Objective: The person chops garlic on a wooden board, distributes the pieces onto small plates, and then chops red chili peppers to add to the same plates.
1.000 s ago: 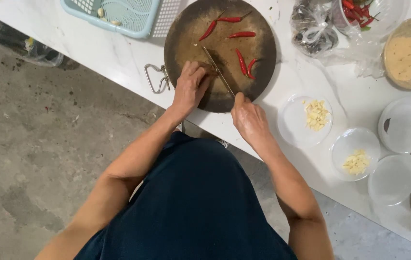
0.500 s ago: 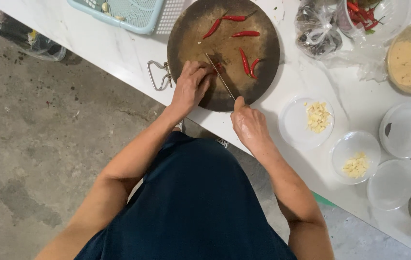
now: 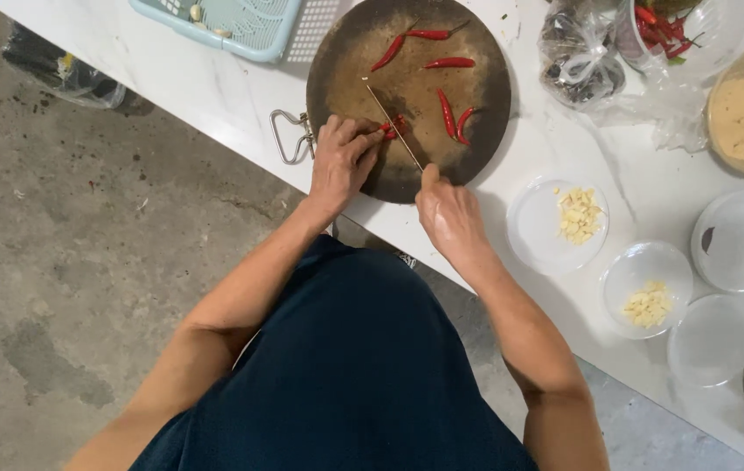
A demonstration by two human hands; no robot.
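Beyond the left hand [image 3: 341,161] and right hand [image 3: 448,214], the far half of the round cutting board [image 3: 346,52] is open apart from five loose red chillies [image 3: 446,112], and the knife [image 3: 394,126] slants between the hands. Left of the left hand a metal handle loop [image 3: 289,137] sticks out, with bare white counter [image 3: 215,96] up to the pale blue basket [image 3: 232,26]. Right of the right hand, clear bowls of chopped garlic [image 3: 577,214] crowd close, with plastic bags [image 3: 577,57] further off.
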